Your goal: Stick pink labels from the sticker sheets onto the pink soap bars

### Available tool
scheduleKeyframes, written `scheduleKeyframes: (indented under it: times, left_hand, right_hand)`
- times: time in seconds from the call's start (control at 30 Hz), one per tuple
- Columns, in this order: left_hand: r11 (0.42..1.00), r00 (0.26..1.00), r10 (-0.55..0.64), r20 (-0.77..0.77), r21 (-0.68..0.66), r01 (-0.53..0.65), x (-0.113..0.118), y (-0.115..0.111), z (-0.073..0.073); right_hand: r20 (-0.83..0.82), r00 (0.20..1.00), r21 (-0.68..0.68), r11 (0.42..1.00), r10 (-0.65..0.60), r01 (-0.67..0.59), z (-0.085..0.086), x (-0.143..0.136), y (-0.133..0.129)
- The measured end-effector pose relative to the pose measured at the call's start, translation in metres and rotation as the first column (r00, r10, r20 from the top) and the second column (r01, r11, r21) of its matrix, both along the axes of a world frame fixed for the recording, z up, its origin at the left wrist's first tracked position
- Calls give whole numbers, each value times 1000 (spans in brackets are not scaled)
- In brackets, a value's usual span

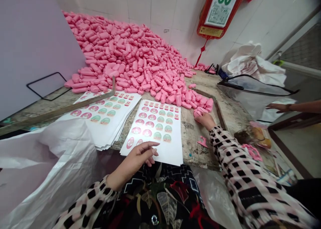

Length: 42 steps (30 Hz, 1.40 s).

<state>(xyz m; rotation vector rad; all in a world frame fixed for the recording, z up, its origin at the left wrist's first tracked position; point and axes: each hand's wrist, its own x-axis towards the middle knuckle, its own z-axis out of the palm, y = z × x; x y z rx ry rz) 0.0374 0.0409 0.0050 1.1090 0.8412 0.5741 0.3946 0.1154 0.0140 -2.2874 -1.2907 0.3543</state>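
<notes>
My left hand (143, 154) hovers over the lower edge of a sheet of stickers (170, 151), its fingers loosely stretched and nothing in them. Rows of pink and green round stickers and small red ones cover this sheet. My right hand (206, 120) is at the near right end of a large heap of small pink plastic bottles (120, 51). Its fingers are closed on a pink bottle (199, 111), partly hidden by the hand. A second stack of sticker sheets (110, 130) lies to the left.
A wooden strip (75, 106) crosses the left stack. A white sack (65, 155) hangs at front left. Another person's hand (278, 106) reaches in from the right near a clear zippered bag (250, 91). A pink plastic scrap (202, 142) lies on the worn table (193, 155). A calendar (220, 8) hangs above.
</notes>
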Motion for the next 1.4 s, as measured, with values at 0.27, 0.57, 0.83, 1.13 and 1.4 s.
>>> scheduleKeyframes:
  times: [0.27, 0.57, 0.83, 1.13, 1.4]
  left_hand:
    - [953, 914, 256, 315, -238, -186, 12, -8, 6]
    - [932, 938, 331, 106, -191, -307, -31, -21, 1]
    - [773, 861, 212, -462, 619, 142, -39, -26, -14]
    - [600, 649, 202, -734, 616, 511, -28, -32, -27]
    - [575, 646, 211, -734, 628, 524, -26, -38, -33]
  right_hand:
    - [-773, 463, 265, 884, 434, -386, 20, -179, -91]
    - [-618, 598, 104, 807, 511, -582, 0, -183, -115]
    - [55, 867, -21, 869, 495, -494, -22, -195, -93]
    - [304, 806, -150, 861, 508, -486, -13, -207, -92]
    - [333, 755, -172, 824, 565, -540, -10, -205, -89]
